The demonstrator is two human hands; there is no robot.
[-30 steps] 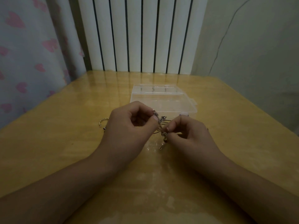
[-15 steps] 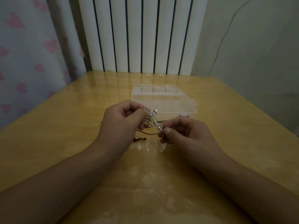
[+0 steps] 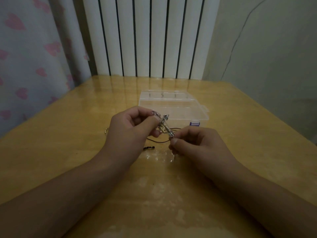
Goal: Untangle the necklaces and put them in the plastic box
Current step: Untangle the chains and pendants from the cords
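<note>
Your left hand point(image 3: 132, 129) is raised above the glossy yellow wooden table point(image 3: 240, 152), with its thumb and curled fingers clamped on the upper part of an ornate silver cross-shaped pendant point(image 3: 163, 125). Your right hand point(image 3: 197, 145) holds the lower tip of the same pendant, its grip closed in a pinch between thumb and forefinger. The pendant is tilted, with its ringed top toward the left hand and its foot toward the right hand, clear of the table surface. A thin black cord point(image 3: 161, 140) runs beneath the two hands and lies on the table, with a short knotted black end point(image 3: 148, 148) near the left wrist. A small part of a pale metal chain point(image 3: 106, 131) shows at the far side of the left hand; whether it is tangled with the cord cannot be told. The clear rectangular plastic box point(image 3: 173, 107) rests on the table just behind the hands, with a small purple latch point(image 3: 194, 124) at its near right corner.
</note>
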